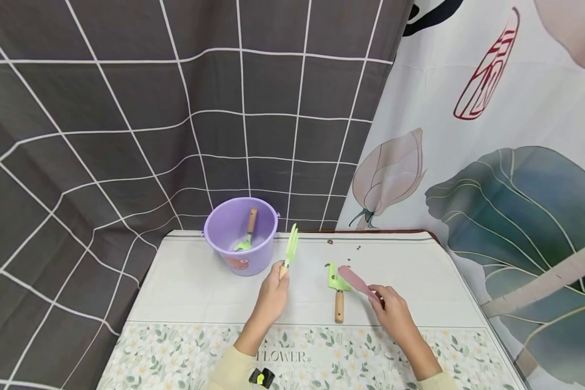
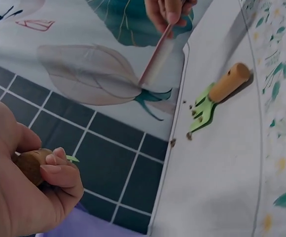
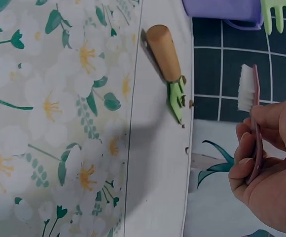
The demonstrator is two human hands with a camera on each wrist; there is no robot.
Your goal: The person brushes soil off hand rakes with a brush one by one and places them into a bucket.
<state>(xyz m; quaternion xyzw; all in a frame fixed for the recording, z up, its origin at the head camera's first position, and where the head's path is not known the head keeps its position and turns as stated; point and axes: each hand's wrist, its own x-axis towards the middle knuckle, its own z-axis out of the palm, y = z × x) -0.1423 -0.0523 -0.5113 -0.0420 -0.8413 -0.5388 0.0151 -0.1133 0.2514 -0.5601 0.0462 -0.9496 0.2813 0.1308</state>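
Note:
My left hand (image 1: 273, 295) grips the wooden handle of a green garden fork (image 1: 291, 246), its tines pointing up beside the bucket. In the right wrist view, my right hand (image 3: 271, 153) holds a pink brush (image 3: 255, 89) with white bristles by its handle. A green hand rake (image 1: 338, 281) with a wooden handle lies on the table between the hands, the brush head overlapping it in the head view. Small brown crumbs (image 2: 189, 136) lie about its tines. Inside the purple bucket (image 1: 219, 227) leans another green tool (image 1: 252, 222) with a wooden handle.
The bucket stands at the table's back left. A white cloth with a floral front band (image 1: 175, 346) covers the table (image 1: 185, 292). Behind hang a dark checked curtain (image 1: 127, 97) and a white curtain with leaf prints (image 1: 419, 97). More crumbs (image 1: 330, 241) lie near the back edge.

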